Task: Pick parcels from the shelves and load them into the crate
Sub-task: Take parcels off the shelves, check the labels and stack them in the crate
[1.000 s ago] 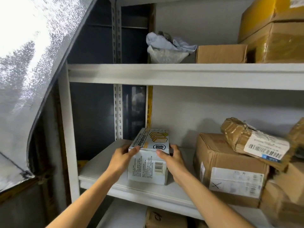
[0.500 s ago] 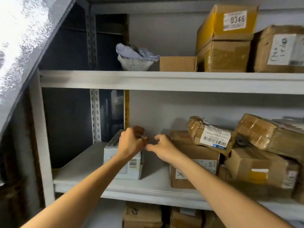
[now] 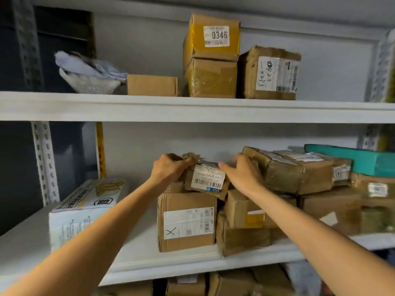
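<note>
- Lining the middle shelf (image 3: 192, 261), many parcels (image 3: 295, 174) are left; no crate is seen, so loading is judged far from done.
- A small taped parcel (image 3: 206, 178) is perched on a labelled box (image 3: 186, 221).
- It is gripped at one end by the left hand (image 3: 168, 167); the right hand (image 3: 241, 174) is placed at the other, its hold too blurred to tell.

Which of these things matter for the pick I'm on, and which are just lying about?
In the job:
- small labelled parcel, gripped by the left hand, right hand at its other end, grip blurred
- X-marked box beneath it
- 0346 box, upper shelf, yet to pick

Lying about:
- crumpled cloth and bag, upper shelf, left end
</note>
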Demonstrator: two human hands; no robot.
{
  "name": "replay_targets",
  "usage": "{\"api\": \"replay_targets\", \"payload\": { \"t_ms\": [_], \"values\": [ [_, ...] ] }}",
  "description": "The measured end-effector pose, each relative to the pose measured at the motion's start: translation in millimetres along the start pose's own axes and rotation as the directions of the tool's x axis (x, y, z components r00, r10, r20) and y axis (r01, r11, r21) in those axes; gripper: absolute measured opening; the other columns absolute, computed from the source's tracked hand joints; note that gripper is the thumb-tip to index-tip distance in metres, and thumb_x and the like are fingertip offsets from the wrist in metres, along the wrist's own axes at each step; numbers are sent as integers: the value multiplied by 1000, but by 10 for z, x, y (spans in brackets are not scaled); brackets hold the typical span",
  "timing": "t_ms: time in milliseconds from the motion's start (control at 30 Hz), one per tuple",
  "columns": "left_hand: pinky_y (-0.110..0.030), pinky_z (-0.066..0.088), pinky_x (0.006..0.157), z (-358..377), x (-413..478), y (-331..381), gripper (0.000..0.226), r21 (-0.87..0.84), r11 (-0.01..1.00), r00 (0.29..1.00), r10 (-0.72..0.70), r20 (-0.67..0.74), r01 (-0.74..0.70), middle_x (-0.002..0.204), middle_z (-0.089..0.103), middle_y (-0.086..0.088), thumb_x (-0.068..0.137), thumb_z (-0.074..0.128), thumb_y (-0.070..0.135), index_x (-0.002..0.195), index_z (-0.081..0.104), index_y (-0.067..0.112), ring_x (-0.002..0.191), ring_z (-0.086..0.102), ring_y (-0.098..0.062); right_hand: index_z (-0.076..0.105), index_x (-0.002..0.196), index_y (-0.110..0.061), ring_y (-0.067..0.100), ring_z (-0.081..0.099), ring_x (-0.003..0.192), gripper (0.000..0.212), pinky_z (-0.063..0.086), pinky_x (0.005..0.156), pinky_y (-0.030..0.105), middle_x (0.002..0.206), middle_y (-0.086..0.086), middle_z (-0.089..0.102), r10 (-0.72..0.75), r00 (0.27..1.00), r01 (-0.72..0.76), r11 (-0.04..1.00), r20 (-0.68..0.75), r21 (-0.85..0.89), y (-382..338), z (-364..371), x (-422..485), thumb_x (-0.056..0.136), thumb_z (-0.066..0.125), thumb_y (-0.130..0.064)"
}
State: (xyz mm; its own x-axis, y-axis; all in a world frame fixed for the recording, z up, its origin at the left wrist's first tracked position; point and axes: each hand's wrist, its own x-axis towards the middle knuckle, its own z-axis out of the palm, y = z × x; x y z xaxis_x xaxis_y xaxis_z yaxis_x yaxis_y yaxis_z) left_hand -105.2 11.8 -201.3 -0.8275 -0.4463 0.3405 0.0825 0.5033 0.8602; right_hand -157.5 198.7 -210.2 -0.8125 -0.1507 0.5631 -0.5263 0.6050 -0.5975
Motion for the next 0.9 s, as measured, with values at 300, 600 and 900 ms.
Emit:
{"api": "replay_targets", "payload": {
  "t_ms": [300,600,900],
  "values": [
    [-34,61,67,-252,-147,-7,34,-428,887,978,-103,183,174,102,72,-18,84,70,3,115,57,5,84,73,-26,62,96,-20,-1,67,62,8,49,49,13,87,-3,71,25,984,-120,821,175,558,-301,164,-48,93,63,-27],
    [-46,57,87,-796,-581,-432,73,-539,841,997,77,20,-54,120,67,-4,59,79,8,124,53,30,108,66,-23,57,117,-20,7,58,108,44,52,79,21,119,-8,64,-123,981,3,785,150,620,-572,514,-407,80,76,-7],
    [-32,59,73,-1014,-767,-525,76,-548,826,991,123,-55,-133,117,68,-3,58,79,1,127,55,23,107,67,-20,56,112,-18,16,61,112,49,56,89,38,119,-1,65,-186,973,51,745,134,665,-728,584,-557,72,81,0]
  ]
}}
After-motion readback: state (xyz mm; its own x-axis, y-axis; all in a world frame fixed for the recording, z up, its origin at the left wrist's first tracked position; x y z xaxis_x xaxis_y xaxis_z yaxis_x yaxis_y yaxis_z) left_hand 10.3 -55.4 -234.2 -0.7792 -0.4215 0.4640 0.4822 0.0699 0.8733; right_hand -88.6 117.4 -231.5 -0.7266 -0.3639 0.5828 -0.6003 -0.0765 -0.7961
